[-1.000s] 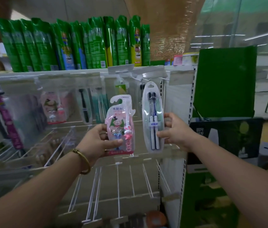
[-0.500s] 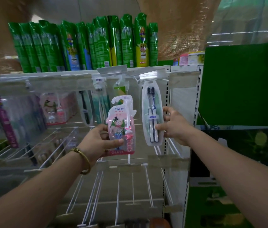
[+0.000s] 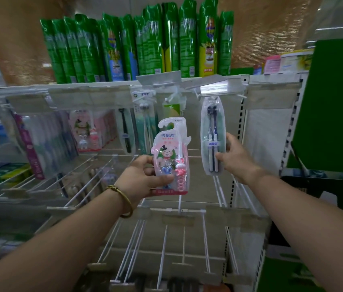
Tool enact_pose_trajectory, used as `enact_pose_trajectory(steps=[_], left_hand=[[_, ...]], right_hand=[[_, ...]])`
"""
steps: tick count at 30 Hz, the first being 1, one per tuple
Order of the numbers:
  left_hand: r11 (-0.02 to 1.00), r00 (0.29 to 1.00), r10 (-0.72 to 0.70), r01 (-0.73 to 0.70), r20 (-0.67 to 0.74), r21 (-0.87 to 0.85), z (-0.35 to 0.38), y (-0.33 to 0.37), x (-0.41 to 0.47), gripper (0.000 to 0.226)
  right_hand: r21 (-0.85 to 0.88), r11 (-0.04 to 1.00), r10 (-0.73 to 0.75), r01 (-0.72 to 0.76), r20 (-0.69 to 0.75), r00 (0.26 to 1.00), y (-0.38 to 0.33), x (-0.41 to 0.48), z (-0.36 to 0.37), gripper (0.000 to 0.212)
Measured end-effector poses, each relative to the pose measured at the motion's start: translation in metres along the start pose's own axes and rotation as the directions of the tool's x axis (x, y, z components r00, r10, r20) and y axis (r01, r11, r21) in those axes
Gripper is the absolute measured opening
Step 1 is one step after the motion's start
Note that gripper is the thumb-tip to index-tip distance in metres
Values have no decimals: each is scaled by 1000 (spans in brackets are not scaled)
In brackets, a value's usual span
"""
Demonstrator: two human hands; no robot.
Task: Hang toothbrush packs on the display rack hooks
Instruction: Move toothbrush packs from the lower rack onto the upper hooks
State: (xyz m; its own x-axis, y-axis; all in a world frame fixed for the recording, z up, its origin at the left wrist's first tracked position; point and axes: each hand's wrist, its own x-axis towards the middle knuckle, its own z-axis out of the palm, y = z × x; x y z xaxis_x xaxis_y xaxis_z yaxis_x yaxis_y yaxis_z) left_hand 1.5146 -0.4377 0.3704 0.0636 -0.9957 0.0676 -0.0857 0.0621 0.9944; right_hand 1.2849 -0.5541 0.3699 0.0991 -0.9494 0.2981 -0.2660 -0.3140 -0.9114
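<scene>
My left hand [image 3: 145,178] grips a pink children's toothbrush pack [image 3: 171,152] with a cartoon bear, upright in front of the rack. My right hand [image 3: 234,159] pinches the lower right edge of a clear pack with two dark toothbrushes [image 3: 212,133]. That pack's top reaches the white hook [image 3: 219,94] under the top shelf's price strip; I cannot tell whether it is threaded on. More toothbrush packs [image 3: 145,121] hang on hooks further left.
Green spray cans [image 3: 136,43] line the top shelf. Rows of bare white wire hooks [image 3: 166,239] stick out below my arms. A perforated upright [image 3: 290,131] and a green panel [image 3: 332,106] close the right side. Boxed goods [image 3: 2,169] sit at the left.
My right hand has lifted the dark two-brush pack up to the hook under the top shelf. The pink pack in my left hand has stayed about where it was. The camera tilted upward.
</scene>
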Motion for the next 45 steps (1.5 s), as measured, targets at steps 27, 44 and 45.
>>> enact_pose_trajectory(steps=[27, 44, 45], left_hand=[[994, 996, 42, -50, -78, -99, -154, -12, -55, 48], [990, 994, 108, -105, 27, -91, -274, -17, -58, 50], [991, 993, 114, -111, 34, -80, -280, -17, -57, 50]], right_hand=[[261, 955, 171, -142, -90, 981, -73, -86, 147, 10], [187, 982, -7, -18, 131, 991, -144, -115, 316, 47], [202, 979, -8, -19, 130, 992, -146, -114, 320, 47]])
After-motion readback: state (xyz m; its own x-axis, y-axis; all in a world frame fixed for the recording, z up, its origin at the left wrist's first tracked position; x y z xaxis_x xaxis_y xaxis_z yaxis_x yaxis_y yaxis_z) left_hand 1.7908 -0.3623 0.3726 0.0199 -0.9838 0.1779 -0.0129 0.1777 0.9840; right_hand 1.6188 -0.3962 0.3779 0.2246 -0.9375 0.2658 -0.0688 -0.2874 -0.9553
